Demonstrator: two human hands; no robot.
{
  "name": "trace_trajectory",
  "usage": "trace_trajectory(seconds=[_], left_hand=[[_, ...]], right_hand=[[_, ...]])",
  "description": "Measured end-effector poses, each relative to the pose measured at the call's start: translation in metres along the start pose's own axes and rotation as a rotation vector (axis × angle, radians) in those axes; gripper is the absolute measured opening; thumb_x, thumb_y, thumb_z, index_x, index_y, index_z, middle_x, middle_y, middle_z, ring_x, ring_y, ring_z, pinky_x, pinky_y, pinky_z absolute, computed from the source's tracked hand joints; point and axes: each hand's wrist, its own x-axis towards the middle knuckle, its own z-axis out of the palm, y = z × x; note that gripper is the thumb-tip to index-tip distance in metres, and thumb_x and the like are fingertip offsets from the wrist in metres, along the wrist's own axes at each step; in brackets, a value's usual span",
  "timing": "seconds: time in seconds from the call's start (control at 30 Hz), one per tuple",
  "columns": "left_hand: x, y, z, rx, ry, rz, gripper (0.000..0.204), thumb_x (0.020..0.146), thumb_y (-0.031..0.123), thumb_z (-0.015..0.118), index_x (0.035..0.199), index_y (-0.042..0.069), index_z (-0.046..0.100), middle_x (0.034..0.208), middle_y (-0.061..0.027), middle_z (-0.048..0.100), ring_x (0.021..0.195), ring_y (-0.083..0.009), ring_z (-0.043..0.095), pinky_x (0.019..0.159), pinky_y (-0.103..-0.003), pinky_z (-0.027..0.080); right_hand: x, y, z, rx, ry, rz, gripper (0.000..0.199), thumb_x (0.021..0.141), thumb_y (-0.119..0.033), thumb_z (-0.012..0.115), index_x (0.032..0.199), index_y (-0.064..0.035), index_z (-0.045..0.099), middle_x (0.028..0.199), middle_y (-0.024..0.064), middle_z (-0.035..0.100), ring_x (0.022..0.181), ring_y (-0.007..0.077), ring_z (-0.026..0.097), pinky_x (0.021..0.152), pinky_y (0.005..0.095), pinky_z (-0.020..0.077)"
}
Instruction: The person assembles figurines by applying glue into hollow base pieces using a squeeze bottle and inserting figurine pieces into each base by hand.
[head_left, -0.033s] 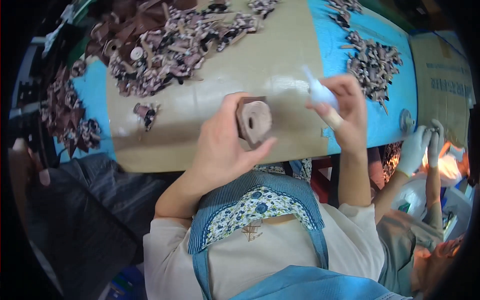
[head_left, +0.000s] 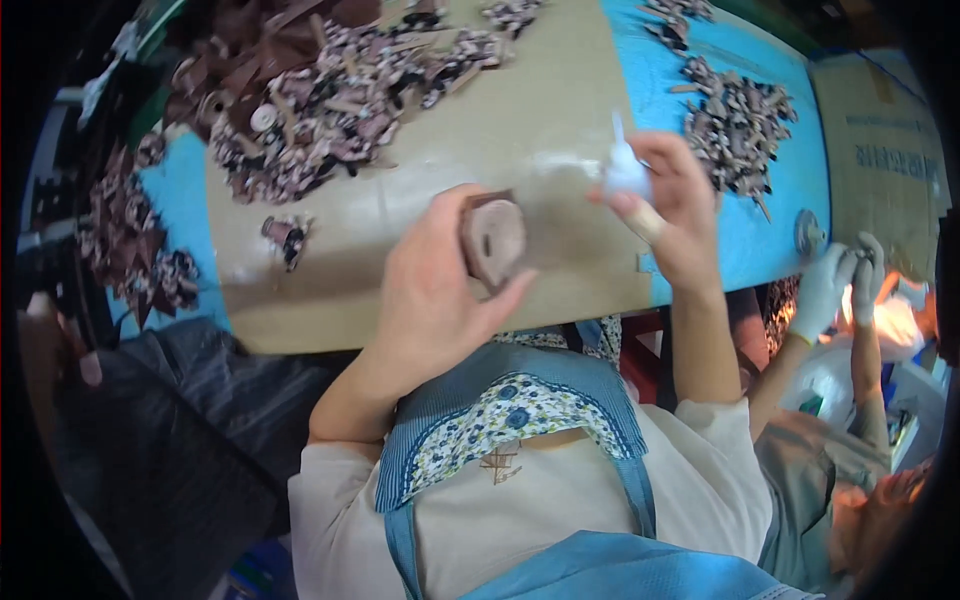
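Observation:
My left hand [head_left: 425,295] is closed around a small brown block-like piece [head_left: 500,240] with a pale, rounded face and a dark slot-like hole. The thumb is stretched out below it. To the right, my right hand [head_left: 685,225] pinches a small white squeeze bottle [head_left: 627,178] with a thin nozzle pointing up. A strip like tape or a bandage wraps the right thumb. Bottle and piece are apart, both held above the table [head_left: 560,90]. A small dark figure-like piece [head_left: 287,240] lies on the table left of my left hand.
Heaps of small brown, pink and black pieces [head_left: 340,110] cover the far left, with another heap [head_left: 740,130] on the blue surface at right. A round metal disc [head_left: 808,233] sits near the right edge. A co-worker's gloved hands [head_left: 835,285] and a cardboard box [head_left: 880,160] are beyond.
The brown piece has turned slightly and shifted left with my left hand. My right hand has moved a little left and up, and the bottle's nozzle now stands more upright.

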Motion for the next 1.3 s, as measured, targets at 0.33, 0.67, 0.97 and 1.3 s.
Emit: trace_trajectory(seconds=[0.33, 0.67, 0.97, 1.3], left_hand=[[0.004, -0.021, -0.002, -0.223, 0.147, 0.189, 0.07, 0.076, 0.008, 0.068, 0.135, -0.006, 0.033, 0.121, -0.0192, 0.046, 0.111, -0.0299, 0.05, 0.098, -0.038, 0.039], [0.015, -0.017, 0.026, -0.309, 0.363, 0.454, 0.065, 0.069, -0.005, 0.076, 0.12, 0.0, 0.037, 0.121, -0.023, 0.048, 0.112, -0.0298, 0.054, 0.093, -0.036, 0.046], [0.03, -0.015, 0.045, -0.334, 0.62, 0.642, 0.067, 0.063, -0.005, 0.081, 0.103, 0.007, 0.03, 0.113, -0.0172, 0.044, 0.106, -0.0327, 0.058, 0.092, -0.045, 0.047], [0.031, -0.023, 0.032, -0.284, 0.715, 0.668, 0.074, 0.063, -0.004, 0.082, 0.106, 0.012, 0.024, 0.118, -0.0138, 0.037, 0.109, -0.0342, 0.055, 0.095, -0.049, 0.045]], right_hand=[[0.074, 0.042, 0.017, -0.655, 0.067, -0.148, 0.035, 0.077, 0.002, 0.063, 0.112, -0.0019, 0.057, 0.109, 0.0135, 0.061, 0.097, 0.023, 0.061, 0.086, 0.0338, 0.0485], [-0.013, 0.006, -0.072, -1.561, 0.388, -0.318, 0.043, 0.068, 0.007, 0.061, 0.11, -0.0043, 0.059, 0.108, 0.015, 0.055, 0.105, 0.0339, 0.047, 0.091, 0.0429, 0.0387], [-0.023, 0.011, -0.077, -1.657, 0.304, -0.327, 0.041, 0.066, 0.005, 0.066, 0.104, -0.0038, 0.055, 0.111, 0.0133, 0.055, 0.106, 0.0333, 0.047, 0.09, 0.0438, 0.0374], [-0.026, 0.018, -0.052, -1.189, 0.203, -0.222, 0.04, 0.069, 0.005, 0.068, 0.107, -0.0006, 0.055, 0.099, 0.0166, 0.058, 0.095, 0.0368, 0.056, 0.083, 0.0411, 0.0447]])
